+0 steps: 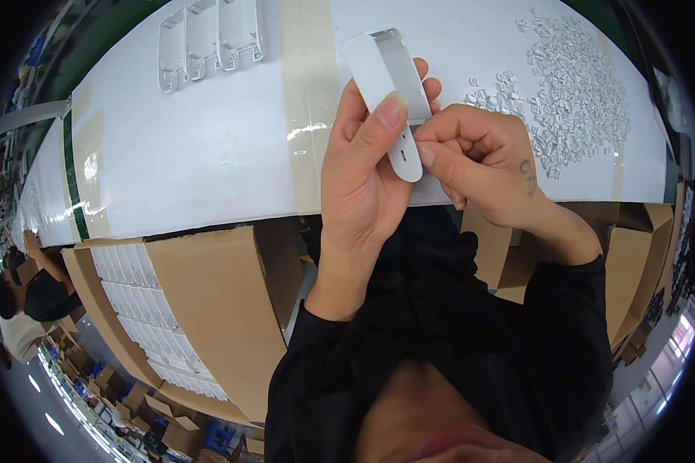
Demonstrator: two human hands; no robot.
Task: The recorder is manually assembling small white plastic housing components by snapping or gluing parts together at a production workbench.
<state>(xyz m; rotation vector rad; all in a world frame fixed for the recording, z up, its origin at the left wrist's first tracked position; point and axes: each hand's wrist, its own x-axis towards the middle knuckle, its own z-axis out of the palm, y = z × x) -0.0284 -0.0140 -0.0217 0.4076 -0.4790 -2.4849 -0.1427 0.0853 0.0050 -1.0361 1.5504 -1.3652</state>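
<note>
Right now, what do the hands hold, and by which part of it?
The left hand holds a white casing by its long sides, near mid-length. Whether the right hand, beside the rounded end, holds anything cannot be told.

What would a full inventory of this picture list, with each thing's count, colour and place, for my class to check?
Held shell: one, white, in the left hand
Open shells: three, white, table's far left
Small parts: too many to count, whitish, heaped and scattered at table's right
Table: one, white top, across the upper view
Tape strips: several, beige, on the table
Packed parts: many, whitish, in rows inside the left box
Left box: one, brown, below table's left
Right-side boxes: count unclear, brown, lower right
Co-workers: several, blurred, far left and lower left
Sleeves: two, black, person's arms
Left hand: one, bare, centre
Right hand: one, bare, at the shell's edge
</note>
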